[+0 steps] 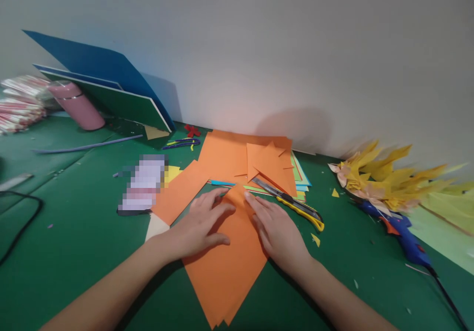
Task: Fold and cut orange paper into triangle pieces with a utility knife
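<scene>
A folded orange sheet of paper [231, 272], pointed at its near end, lies in front of me on the green tabletop. My left hand [207, 220] is over its left side with thumb and fingers spread, and I cannot tell which fingertips touch it. Along the right edge, my right hand [272, 225] rests with its fingers stretched out over the paper. Just beyond the right hand is a yellow utility knife [301, 210] with its blade out. Behind the hands are more orange paper [225, 153] and several cut orange pieces [261, 159].
A phone [142, 185] with a blurred screen lies at left, beside an orange strip [183, 193]. Boards [107, 96] lean on the wall behind a pink bottle [77, 106]. At right, a blue glue gun [411, 242] lies near yellow paper petals [377, 173].
</scene>
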### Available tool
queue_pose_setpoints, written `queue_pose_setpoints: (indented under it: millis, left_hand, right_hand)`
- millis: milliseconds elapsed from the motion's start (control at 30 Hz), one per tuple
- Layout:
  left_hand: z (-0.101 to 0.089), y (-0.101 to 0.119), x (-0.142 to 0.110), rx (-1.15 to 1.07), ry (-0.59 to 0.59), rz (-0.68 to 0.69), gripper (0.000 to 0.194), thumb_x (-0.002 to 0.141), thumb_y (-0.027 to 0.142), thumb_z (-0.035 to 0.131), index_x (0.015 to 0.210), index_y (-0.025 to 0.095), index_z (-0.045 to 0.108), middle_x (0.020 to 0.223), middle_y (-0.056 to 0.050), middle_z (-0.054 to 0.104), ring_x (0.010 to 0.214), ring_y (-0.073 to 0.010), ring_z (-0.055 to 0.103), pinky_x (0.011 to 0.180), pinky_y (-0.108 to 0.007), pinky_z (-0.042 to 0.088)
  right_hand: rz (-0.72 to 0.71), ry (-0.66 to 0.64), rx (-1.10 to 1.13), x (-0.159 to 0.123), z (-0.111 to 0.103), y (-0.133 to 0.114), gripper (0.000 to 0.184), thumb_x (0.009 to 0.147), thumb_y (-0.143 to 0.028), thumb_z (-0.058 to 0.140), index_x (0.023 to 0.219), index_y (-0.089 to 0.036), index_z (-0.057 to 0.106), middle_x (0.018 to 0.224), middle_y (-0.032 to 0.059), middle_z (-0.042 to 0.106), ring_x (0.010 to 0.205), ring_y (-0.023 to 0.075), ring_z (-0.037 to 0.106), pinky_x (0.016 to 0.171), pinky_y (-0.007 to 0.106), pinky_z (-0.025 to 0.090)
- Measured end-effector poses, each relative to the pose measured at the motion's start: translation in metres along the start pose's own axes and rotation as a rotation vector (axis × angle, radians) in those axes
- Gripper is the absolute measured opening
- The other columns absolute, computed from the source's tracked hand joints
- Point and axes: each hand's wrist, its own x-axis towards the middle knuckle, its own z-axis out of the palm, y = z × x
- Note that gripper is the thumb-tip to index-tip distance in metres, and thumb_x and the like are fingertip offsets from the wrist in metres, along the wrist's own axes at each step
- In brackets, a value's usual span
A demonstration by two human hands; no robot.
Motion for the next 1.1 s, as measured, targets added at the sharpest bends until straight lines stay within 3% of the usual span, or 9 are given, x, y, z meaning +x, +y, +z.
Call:
queue_pose_setpoints:
  millis: [300, 400, 500, 600, 667, 767, 900, 1033, 1100]
  left_hand:
    - [0.003, -0.004, -0.001, -0.023, 0.036, 0.026, 0.043, 0.076, 0.029, 0.072, 0.116, 0.026, 0.057, 0.146, -0.011, 0.034, 0.127, -0.0354, 0.039, 0.103, -0.055, 0.034]
    - [0.002, -0.002, -0.001, -0.029, 0.025, 0.020, 0.043, 0.077, 0.029, 0.071, 0.117, 0.025, 0.055, 0.139, -0.011, 0.041, 0.128, -0.0344, 0.038, 0.104, -0.053, 0.034]
    - [0.002, -0.001, -0.001, -0.059, 0.029, 0.002, 0.045, 0.077, 0.029, 0.072, 0.118, 0.024, 0.053, 0.134, -0.011, 0.045, 0.128, -0.0339, 0.038, 0.104, -0.051, 0.035]
    - [0.003, -0.002, -0.001, -0.099, 0.044, -0.036, 0.049, 0.074, 0.029, 0.074, 0.117, 0.022, 0.051, 0.135, -0.012, 0.042, 0.130, -0.0346, 0.037, 0.105, -0.051, 0.035]
    - [0.005, -0.004, -0.002, -0.124, 0.058, -0.062, 0.052, 0.072, 0.028, 0.075, 0.117, 0.021, 0.049, 0.136, -0.013, 0.040, 0.130, -0.0343, 0.036, 0.106, -0.050, 0.036]
    - [0.006, -0.005, -0.003, -0.150, 0.087, -0.064, 0.058, 0.070, 0.026, 0.076, 0.118, 0.021, 0.046, 0.134, -0.013, 0.038, 0.128, -0.0326, 0.039, 0.106, -0.049, 0.036]
    - [0.004, -0.002, -0.001, -0.208, 0.124, -0.090, 0.058, 0.071, 0.028, 0.073, 0.121, 0.023, 0.045, 0.133, -0.011, 0.040, 0.128, -0.0314, 0.039, 0.106, -0.048, 0.037]
    - [0.004, -0.004, 0.002, -0.307, 0.195, -0.194, 0.050, 0.077, 0.028, 0.064, 0.123, 0.020, 0.047, 0.139, -0.012, 0.036, 0.135, -0.0301, 0.033, 0.109, -0.045, 0.034]
    - [0.007, -0.007, 0.003, -0.377, 0.218, -0.205, 0.050, 0.077, 0.026, 0.062, 0.124, 0.022, 0.048, 0.142, -0.011, 0.036, 0.137, -0.0295, 0.031, 0.110, -0.046, 0.031]
  right_hand:
    - [0.039, 0.007, 0.016, -0.001, 0.000, -0.002, 0.061, 0.082, -0.002, 0.033, 0.141, -0.017, 0.038, 0.124, 0.0122, 0.063, 0.119, 0.0286, 0.054, 0.093, 0.049, 0.048]
    - [0.051, 0.026, 0.104, -0.001, -0.003, -0.004, 0.057, 0.087, -0.007, 0.032, 0.143, -0.020, 0.035, 0.124, 0.0108, 0.063, 0.110, 0.0258, 0.060, 0.088, 0.043, 0.051]
    - [0.137, 0.105, 0.217, -0.001, -0.006, -0.003, 0.052, 0.093, -0.019, 0.037, 0.144, -0.021, 0.030, 0.124, 0.0115, 0.063, 0.100, 0.0242, 0.065, 0.079, 0.037, 0.055]
    - [0.269, 0.248, 0.336, -0.001, -0.006, 0.002, 0.057, 0.090, -0.032, 0.048, 0.142, -0.019, 0.029, 0.126, 0.0148, 0.060, 0.098, 0.0242, 0.064, 0.079, 0.038, 0.055]
    - [0.362, 0.311, 0.453, 0.000, -0.005, 0.008, 0.060, 0.086, -0.037, 0.056, 0.138, -0.018, 0.033, 0.113, 0.0137, 0.065, 0.080, 0.0204, 0.065, 0.072, 0.037, 0.056]
    - [0.474, 0.349, 0.662, 0.001, 0.000, 0.015, 0.053, 0.079, -0.041, 0.064, 0.123, -0.019, 0.043, 0.082, 0.0037, 0.066, 0.059, 0.0150, 0.058, 0.061, 0.032, 0.054]
    - [0.523, 0.395, 0.830, 0.003, 0.004, 0.019, 0.050, 0.071, -0.038, 0.071, 0.111, -0.022, 0.047, 0.078, -0.0001, 0.061, 0.072, 0.0175, 0.063, 0.065, 0.032, 0.055]
    - [0.586, 0.399, 0.941, 0.004, 0.007, 0.023, 0.053, 0.072, -0.036, 0.068, 0.115, -0.024, 0.040, 0.087, 0.0014, 0.061, 0.067, 0.0157, 0.063, 0.058, 0.030, 0.054]
    - [0.590, 0.421, 0.990, 0.003, 0.009, 0.025, 0.055, 0.073, -0.034, 0.066, 0.118, -0.024, 0.036, 0.088, 0.0019, 0.062, 0.071, 0.0165, 0.065, 0.065, 0.032, 0.056]
